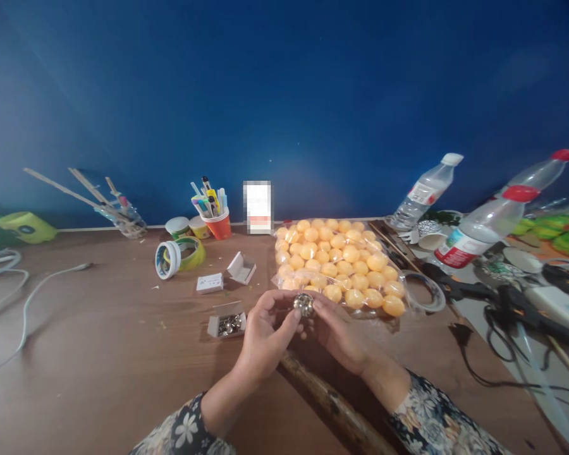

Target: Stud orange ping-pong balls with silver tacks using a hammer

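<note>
left hand [264, 328] and right hand [345, 336] close together, fingers [325, 311] bent; forearms [228, 395] inward

Left grip [264, 333], right grip [345, 336] pinching shiny rounded piece [303, 304]; bagged orange balls [329, 270] beyond.

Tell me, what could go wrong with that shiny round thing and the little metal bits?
The shiny round thing is held between the left hand and right hand, so it might slip and drop. The metal bits lie in an open box beside the left hand; a bump could spill them.
</note>
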A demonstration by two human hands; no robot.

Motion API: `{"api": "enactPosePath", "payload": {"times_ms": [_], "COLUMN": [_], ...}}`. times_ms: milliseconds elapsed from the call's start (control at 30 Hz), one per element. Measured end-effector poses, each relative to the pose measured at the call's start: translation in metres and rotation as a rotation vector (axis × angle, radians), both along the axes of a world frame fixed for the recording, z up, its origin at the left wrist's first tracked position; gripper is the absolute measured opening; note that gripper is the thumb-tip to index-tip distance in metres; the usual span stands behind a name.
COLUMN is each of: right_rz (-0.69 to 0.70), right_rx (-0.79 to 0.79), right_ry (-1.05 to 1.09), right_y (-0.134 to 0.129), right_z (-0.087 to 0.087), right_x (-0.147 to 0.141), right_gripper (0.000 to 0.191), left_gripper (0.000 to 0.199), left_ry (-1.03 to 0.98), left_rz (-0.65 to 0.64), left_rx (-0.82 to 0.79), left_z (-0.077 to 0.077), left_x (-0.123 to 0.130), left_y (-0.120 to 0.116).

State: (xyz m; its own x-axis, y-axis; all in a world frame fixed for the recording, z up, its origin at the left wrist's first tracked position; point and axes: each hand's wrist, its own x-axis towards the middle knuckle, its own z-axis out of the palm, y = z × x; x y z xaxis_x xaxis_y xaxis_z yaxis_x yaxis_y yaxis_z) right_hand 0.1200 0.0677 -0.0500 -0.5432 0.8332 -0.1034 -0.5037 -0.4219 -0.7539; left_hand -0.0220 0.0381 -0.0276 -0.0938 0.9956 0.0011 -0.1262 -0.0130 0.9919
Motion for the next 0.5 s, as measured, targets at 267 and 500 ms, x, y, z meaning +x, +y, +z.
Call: {"api": "enactPosePath", "payload": {"times_ms": [267, 500], "right_rz": [-0.077, -0.094], "right_rx": [0.078, 0.131], "right_ry": [-0.153, -0.205], "right_y": [0.0011, 0.0037], "right_z": [-0.0071, -0.0072], "right_x": [0.0029, 0.0037], "right_gripper": [0.027, 0.031], "left_gripper": [0.010, 0.010], "left_ry": [0.526, 0.645], "left_rz": [0.174, 0.150], "left_rx": [0.432, 0.501], "left_z": [-0.0040, -0.0012], "left_x": [-0.0086, -0.0085], "left_y": [0.0030, 0.0041]}}
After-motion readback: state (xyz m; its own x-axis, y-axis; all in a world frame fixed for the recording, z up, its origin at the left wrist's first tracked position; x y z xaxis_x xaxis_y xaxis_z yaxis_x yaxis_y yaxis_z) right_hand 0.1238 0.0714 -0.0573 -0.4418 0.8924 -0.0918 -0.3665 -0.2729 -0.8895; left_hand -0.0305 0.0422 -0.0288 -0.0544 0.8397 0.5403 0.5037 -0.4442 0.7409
